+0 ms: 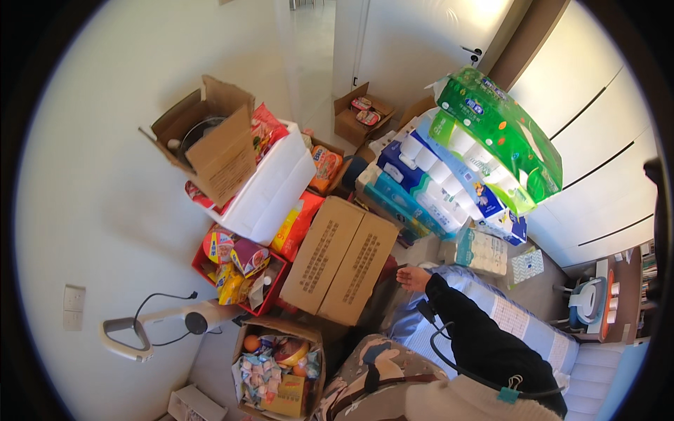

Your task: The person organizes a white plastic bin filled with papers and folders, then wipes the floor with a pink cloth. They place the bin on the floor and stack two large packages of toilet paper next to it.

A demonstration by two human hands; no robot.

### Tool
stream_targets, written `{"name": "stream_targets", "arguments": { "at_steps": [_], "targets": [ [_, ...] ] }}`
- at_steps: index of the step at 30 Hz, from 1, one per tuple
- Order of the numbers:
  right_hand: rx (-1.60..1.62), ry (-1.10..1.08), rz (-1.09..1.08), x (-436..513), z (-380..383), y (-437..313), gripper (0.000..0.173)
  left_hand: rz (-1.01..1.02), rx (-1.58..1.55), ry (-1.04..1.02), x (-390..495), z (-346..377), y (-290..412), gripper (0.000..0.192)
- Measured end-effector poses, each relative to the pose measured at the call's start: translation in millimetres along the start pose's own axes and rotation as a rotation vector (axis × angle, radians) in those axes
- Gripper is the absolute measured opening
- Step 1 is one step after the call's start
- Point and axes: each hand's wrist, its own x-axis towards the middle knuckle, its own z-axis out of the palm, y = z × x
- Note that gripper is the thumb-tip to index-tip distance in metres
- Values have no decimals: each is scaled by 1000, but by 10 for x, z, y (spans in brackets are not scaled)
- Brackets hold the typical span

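Note:
My right hand [413, 279], at the end of a black sleeve, reaches out beside the bed with its palm partly turned up and nothing visible in it. Just left of it lies a closed cardboard carton [339, 260] with printed writing; a small gap shows between fingers and carton. Farther left, a red box [279, 281] holds instant noodle cups and yellow packets. Below stands an open carton [316, 337] with oranges and wrapped snacks. Packs of toilet paper [437, 173] are piled beyond the hand, under a green pack [500, 131]. My left hand is out of view.
An open cardboard box [224, 152] rests on a white foam box [274, 184] by the left wall. A cordless vacuum cleaner [197, 321] leans there. The bed [489, 316] is at the right, beneath my arm. A small carton [350, 126] stands near the door [416, 42].

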Motion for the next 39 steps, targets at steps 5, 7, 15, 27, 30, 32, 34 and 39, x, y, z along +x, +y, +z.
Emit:
{"name": "stream_targets", "arguments": {
  "at_steps": [5,7,15,27,30,32,34,39],
  "targets": [
    [181,2,-115,-210,-623,-446,14,-70,104,-105,175,657,537,13],
    [235,-4,-230,-317,-1066,-449,15,-6,225,-98,302,991,927,14],
    [563,350,-785,-1048,-2676,-624,21,418,639,-340,746,3122,2798,10],
    [571,557,-1196,-2938,-2650,-2679,61,1139,1149,-841,-761,8461,4643,25],
    [452,387,-1102,-3170,-2546,-2883,66,1020,965,-900,-1337,9326,4660,47],
    [360,300,-1074,-3205,-2536,-3000,69,808,827,-1010,-1654,9771,4637,64],
    [278,329,-1039,-3205,-2580,-3056,69,708,751,-1055,-1901,10136,4612,83],
    [374,120,-873,-3225,-2749,-3148,63,452,698,-1262,-2277,10824,4650,106]
  ]
}}
